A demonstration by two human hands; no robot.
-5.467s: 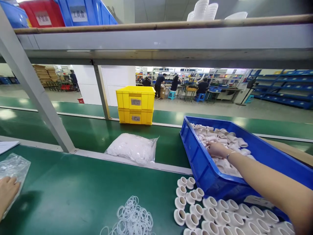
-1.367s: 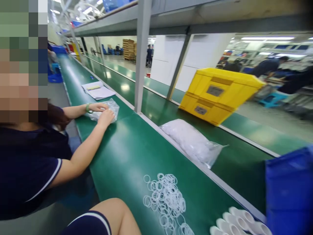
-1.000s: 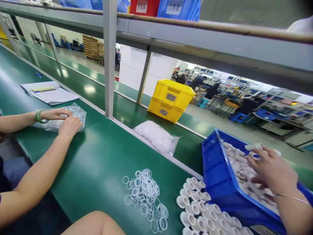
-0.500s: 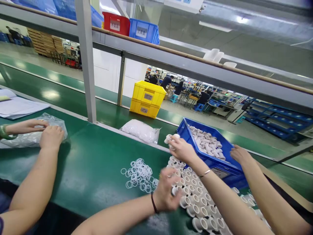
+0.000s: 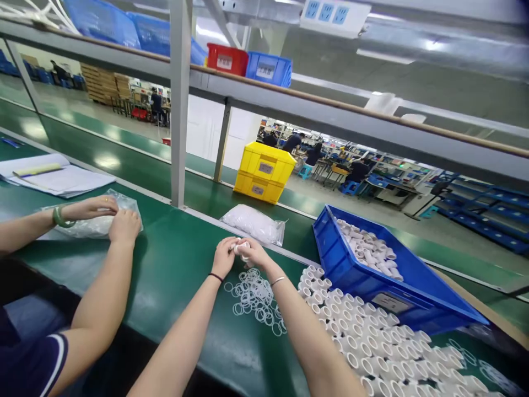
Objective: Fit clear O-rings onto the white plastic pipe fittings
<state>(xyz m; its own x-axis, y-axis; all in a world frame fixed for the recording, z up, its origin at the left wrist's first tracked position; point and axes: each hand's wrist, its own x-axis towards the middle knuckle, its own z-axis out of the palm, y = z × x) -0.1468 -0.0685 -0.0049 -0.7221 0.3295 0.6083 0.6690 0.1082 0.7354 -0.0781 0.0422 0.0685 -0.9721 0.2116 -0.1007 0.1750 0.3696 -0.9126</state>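
Observation:
Above the pile of thin white rings [image 5: 256, 295], my two hands meet. My right hand [image 5: 257, 255], with a bracelet at the wrist, is closed around small white pipe fittings [image 5: 242, 251]. Beside it my left hand [image 5: 223, 258], with a dark band at the wrist, has its fingers closed at the same fittings; how much each hand grips is partly hidden. To the right, many white flanged pipe fittings [image 5: 363, 336] stand in close rows on the green table [image 5: 173, 298]. A blue bin [image 5: 421, 300] behind them holds more white fittings [image 5: 367, 245].
A co-worker's hands [image 5: 124, 223] handle a clear plastic bag [image 5: 93, 226] at the left, near papers [image 5: 82, 179]. Behind my hands lie a filled bag [image 5: 252, 223] and stacked yellow bins [image 5: 264, 171]. A metal post [image 5: 180, 110] and shelf rail [image 5: 330, 105] cross in front.
My right hand has moved left from beside the blue bin, carrying fittings. My left hand has left the rows and joined it above the rings. Another person's hand is gone from the bin, which sits differently.

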